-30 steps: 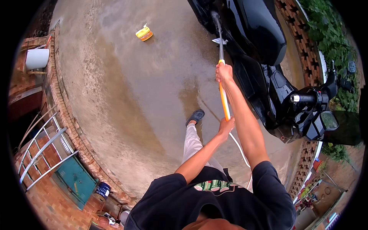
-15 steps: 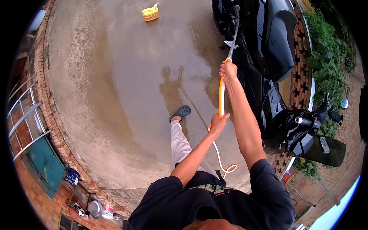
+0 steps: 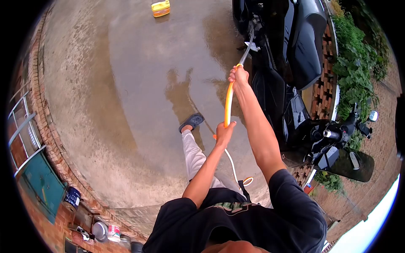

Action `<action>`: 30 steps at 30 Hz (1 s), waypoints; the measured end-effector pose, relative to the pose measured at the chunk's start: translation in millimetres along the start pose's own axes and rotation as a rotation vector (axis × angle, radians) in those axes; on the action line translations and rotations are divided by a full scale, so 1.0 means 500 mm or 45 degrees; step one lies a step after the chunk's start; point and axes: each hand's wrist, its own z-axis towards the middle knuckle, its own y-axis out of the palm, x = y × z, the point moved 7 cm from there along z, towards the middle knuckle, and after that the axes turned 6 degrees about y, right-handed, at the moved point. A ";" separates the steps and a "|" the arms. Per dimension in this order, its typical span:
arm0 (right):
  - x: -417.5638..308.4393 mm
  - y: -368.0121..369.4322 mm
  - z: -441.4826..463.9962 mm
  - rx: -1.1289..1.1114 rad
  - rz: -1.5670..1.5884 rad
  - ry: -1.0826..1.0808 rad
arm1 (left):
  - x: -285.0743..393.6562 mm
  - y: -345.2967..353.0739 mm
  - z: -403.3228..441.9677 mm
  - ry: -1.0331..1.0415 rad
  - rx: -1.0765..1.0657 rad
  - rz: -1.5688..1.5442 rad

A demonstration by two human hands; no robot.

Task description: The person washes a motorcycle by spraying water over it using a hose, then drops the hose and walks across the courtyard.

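Note:
My right hand [image 3: 239, 75] is closed round the front end of an orange-and-white hose [image 3: 228, 105]. Further back on the same hose, my left hand [image 3: 225, 131] is wrapped about it, and a white length trails from there to a loop near my legs. From the hose end a stream of water [image 3: 249, 46] shoots forward onto the lower side of a black motorcycle [image 3: 276, 90]. The motorcycle stands to the right of my right arm, its seat and handlebar mirrors visible. Where the water lands is partly blurred.
Wet concrete [image 3: 152, 84] covers the ground. Ahead stands a yellow jug [image 3: 160, 8]. A low brick edge [image 3: 50, 122] curves along the left, beside a teal metal panel [image 3: 42, 181] and several containers. Behind the motorcycle run openwork bricks [image 3: 322, 84] and green plants [image 3: 354, 63].
Both hands and the hose have shifted a little left, and the water stream now meets the motorcycle lower in the view. The whole view has also slid slightly. My grip looks the same.

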 end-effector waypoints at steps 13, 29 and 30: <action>0.103 -0.040 -0.164 0.003 -0.009 -0.032 | -0.051 -0.073 -0.169 0.052 -0.070 -0.002; 0.523 0.092 -0.345 0.124 0.029 -0.171 | -0.185 -0.566 -0.289 -0.007 -0.248 0.377; 0.542 0.116 -0.349 0.152 0.040 -0.173 | -0.176 -0.591 -0.286 -0.044 -0.298 0.359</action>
